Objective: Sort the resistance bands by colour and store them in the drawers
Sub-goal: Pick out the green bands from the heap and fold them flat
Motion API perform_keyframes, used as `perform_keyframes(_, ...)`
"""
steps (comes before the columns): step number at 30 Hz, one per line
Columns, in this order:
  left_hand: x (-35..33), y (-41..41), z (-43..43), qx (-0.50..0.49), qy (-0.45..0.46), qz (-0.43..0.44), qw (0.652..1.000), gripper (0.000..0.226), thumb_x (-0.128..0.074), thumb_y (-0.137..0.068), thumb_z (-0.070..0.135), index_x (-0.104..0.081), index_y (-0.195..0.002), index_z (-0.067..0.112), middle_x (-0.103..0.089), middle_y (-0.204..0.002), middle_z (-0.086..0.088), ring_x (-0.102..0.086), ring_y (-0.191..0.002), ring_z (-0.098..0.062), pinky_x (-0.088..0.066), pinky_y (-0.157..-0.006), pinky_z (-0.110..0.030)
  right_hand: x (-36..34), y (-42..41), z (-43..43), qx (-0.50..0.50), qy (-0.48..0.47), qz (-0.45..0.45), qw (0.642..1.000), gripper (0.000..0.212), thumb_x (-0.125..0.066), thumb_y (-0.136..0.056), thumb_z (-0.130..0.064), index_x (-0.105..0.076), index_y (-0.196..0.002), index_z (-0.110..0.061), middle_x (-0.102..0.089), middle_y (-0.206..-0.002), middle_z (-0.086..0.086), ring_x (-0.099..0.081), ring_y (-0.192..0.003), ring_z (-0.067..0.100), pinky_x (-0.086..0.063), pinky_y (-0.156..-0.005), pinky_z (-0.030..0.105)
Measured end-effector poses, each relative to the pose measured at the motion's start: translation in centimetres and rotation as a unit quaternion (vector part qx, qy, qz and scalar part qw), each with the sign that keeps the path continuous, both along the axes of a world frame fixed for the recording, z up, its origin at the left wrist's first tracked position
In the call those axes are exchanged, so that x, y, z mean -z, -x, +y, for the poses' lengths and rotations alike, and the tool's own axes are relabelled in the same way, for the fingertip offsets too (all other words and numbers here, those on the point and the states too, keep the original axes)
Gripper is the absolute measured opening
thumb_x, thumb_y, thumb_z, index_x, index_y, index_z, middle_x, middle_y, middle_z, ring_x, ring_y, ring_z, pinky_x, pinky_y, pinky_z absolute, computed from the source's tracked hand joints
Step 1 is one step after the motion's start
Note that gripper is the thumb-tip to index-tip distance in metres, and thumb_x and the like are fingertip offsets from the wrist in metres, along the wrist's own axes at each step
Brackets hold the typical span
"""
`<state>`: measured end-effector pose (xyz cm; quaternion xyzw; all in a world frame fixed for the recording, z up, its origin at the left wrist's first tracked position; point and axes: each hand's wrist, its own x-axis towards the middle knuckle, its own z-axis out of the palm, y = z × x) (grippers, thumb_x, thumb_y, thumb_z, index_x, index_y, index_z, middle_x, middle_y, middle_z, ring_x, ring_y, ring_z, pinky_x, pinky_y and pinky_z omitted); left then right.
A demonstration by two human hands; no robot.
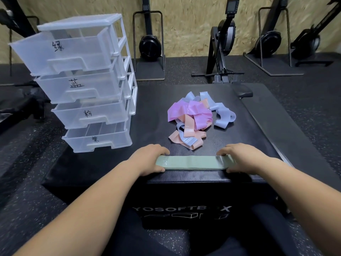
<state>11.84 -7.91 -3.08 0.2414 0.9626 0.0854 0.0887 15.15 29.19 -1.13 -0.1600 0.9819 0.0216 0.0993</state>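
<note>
A green resistance band point(191, 162) lies flat and stretched out along the near edge of the black soft box point(151, 108). My left hand point(147, 159) holds its left end between fingers and thumb, and my right hand point(241, 158) holds its right end the same way. Behind it sits a tangled pile of bands point(195, 119) in purple, pink and light blue. At the left stands a clear plastic drawer unit point(88, 80), its drawers pulled out, each with a handwritten label.
Rowing machines point(223, 45) and black stands point(150, 45) line the chipboard wall behind the box. A small black pad point(243, 91) lies at the box's far right corner. The floor is dark speckled rubber.
</note>
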Motion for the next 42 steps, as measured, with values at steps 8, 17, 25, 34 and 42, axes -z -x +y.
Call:
perform_keyframes(8, 0.2, 0.3, 0.1, 0.011, 0.002, -0.010, 1.000, 0.073, -0.081, -0.080, 0.053, -0.050, -0.145, 0.042, -0.055, -0.133, 0.014, -0.052, -0.126, -0.015, -0.049, -0.104, -0.042, 0.5, 0.4, 0.2, 0.012, 0.024, -0.004, 1.000, 0.069, -0.085, -0.068, -0.050, -0.059, -0.132, -0.047, -0.060, -0.118, -0.023, -0.062, -0.112, 0.011, -0.050, -0.081, 0.031)
perform_keyframes(17, 1.6, -0.7, 4.3, 0.062, -0.039, 0.074, 0.995, 0.071, -0.073, -0.085, 0.061, -0.049, -0.149, 0.038, -0.050, -0.141, 0.011, -0.048, -0.126, -0.018, -0.042, -0.108, -0.038, 2.1, -0.1, 2.1, 0.172, 0.214, 0.013, 0.961, 0.050, -0.075, -0.090, -0.049, -0.066, -0.134, -0.029, -0.063, -0.118, -0.001, -0.065, -0.104, 0.018, -0.049, -0.095, 0.032)
perform_keyframes(25, 2.7, -2.3, 11.5, 0.095, -0.088, 0.088, 0.988, 0.063, -0.073, -0.092, 0.048, -0.052, -0.148, 0.030, -0.050, -0.145, 0.004, -0.045, -0.132, -0.023, -0.040, -0.111, -0.041, 2.7, 0.0, 2.7, 0.306, 0.256, -0.057, 0.915, 0.044, -0.082, -0.083, -0.045, -0.073, -0.119, -0.023, -0.076, -0.106, -0.004, -0.065, -0.074, 0.014, -0.060, -0.085, 0.038)
perform_keyframes(34, 3.1, -1.9, 14.9, 0.089, -0.060, 0.101, 0.989, 0.057, -0.068, -0.093, 0.054, -0.056, -0.143, 0.029, -0.054, -0.139, 0.001, -0.049, -0.128, -0.026, -0.042, -0.107, -0.044, 1.7, 0.4, 0.3, 0.299, 0.203, -0.057, 0.931, 0.052, -0.080, -0.084, -0.042, -0.067, -0.130, -0.023, -0.071, -0.117, 0.001, -0.064, -0.103, 0.023, -0.049, -0.084, 0.031)
perform_keyframes(42, 1.5, 3.7, 12.2, -0.006, -0.114, 0.134, 0.984, 0.052, -0.065, -0.093, 0.054, -0.059, -0.138, 0.029, -0.052, -0.138, 0.004, -0.049, -0.124, -0.026, -0.045, -0.103, -0.045, -1.1, 8.0, -3.9, 0.169, 0.182, -0.001, 0.969, 0.082, -0.077, -0.086, -0.052, -0.037, -0.156, -0.040, -0.032, -0.158, 0.006, -0.037, -0.142, 0.034, -0.048, -0.107, 0.047)
